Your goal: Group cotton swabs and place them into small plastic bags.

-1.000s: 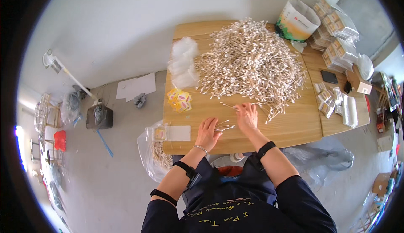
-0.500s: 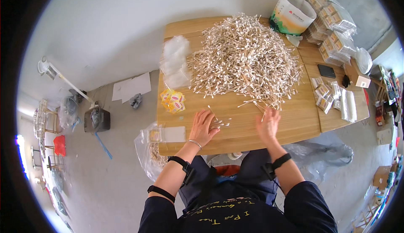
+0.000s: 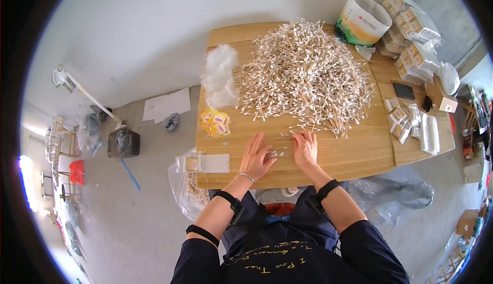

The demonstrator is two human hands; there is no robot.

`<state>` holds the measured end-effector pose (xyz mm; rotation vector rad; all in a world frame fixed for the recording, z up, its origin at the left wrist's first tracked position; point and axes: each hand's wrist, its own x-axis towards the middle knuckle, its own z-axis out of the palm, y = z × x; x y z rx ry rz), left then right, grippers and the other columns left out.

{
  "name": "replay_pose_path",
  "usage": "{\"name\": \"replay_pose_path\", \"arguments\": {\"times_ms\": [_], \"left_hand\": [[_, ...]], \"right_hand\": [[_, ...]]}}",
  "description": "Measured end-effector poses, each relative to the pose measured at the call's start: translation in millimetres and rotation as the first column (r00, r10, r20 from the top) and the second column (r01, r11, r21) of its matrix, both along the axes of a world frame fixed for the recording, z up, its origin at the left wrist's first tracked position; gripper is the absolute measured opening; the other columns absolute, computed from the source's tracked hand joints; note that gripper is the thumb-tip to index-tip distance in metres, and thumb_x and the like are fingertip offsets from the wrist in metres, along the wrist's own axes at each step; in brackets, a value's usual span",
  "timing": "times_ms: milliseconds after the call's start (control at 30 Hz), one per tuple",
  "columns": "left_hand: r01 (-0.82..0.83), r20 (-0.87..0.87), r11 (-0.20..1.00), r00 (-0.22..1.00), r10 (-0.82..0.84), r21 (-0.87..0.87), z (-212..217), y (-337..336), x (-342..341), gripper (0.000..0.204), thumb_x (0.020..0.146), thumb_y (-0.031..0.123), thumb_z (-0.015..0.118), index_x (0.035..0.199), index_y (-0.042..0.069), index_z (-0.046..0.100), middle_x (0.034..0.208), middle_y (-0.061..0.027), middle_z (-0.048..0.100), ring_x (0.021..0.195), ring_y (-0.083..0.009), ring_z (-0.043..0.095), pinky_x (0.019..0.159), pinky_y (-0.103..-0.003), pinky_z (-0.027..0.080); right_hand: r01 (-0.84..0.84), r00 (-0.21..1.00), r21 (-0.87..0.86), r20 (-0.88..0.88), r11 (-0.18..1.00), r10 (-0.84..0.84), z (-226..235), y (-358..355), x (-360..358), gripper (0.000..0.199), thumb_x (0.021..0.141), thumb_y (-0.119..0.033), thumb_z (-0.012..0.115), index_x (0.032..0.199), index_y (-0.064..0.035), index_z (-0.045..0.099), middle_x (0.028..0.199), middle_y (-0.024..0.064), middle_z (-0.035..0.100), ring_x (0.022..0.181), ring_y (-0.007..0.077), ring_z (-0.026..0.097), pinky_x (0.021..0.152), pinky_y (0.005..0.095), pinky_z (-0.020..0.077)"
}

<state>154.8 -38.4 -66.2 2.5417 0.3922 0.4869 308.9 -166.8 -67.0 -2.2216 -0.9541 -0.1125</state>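
Note:
A big heap of cotton swabs (image 3: 308, 73) with white tips covers the far middle of the wooden table (image 3: 349, 158). At the near side, my left hand (image 3: 255, 155) is curled over a small bunch of swabs (image 3: 275, 154), whose tips poke out to its right. Close by on the right, my right hand (image 3: 305, 149) has its fingers bent together on a few swabs (image 3: 284, 136) that stick out leftward. Its fingertips are partly hidden. Yellow and white paper cards (image 3: 215, 123) lie beyond my left hand, below a stack of clear plastic bags (image 3: 221, 73).
A white box-like packet (image 3: 214, 163) lies at the table's near left corner, above a plastic bag of swabs (image 3: 191, 186). Packed bundles (image 3: 413, 27), a printed paper bin (image 3: 363, 21), a black phone (image 3: 403, 90) and small packs (image 3: 398, 119) stand on the right.
My right hand has moved left from the near edge of the heap, with a few swabs at its fingers, and is now close to my left hand. The view has shifted slightly.

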Motion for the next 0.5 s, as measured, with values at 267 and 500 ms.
{"name": "replay_pose_path", "arguments": {"times_ms": [267, 500], "left_hand": [[-0.033, -0.071, 0.997, 0.997, 0.038, 0.063, 15.5, 9.9, -0.3, 0.059, 0.069, 0.036, 0.078, 0.117, 0.01, 0.057, 0.142, -0.0158, 0.037, 0.135, -0.0374, 0.028, 0.11, -0.047, 0.028], [-0.025, -0.129, 0.999, 0.991, 0.028, 0.024, 19.9, 18.3, -14.0, 0.057, 0.065, 0.038, 0.079, 0.109, 0.009, 0.059, 0.114, -0.0127, 0.05, 0.122, -0.0358, 0.039, 0.106, -0.046, 0.032]], "right_hand": [[-0.053, 0.997, 0.089, -0.044, 0.995, 0.057, 1.0, 11.2, 4.3, 0.014, 0.077, -0.006, 0.064, 0.091, -0.0092, 0.066, 0.096, 0.0087, 0.055, 0.093, 0.0319, 0.051, 0.082, 0.0427, 0.0425], [-0.057, 0.995, 0.145, -0.075, 0.988, 0.068, 0.5, 3.8, 1.0, 0.015, 0.076, -0.006, 0.065, 0.09, -0.0096, 0.066, 0.098, 0.0098, 0.053, 0.095, 0.0329, 0.049, 0.082, 0.0432, 0.0419]]}}
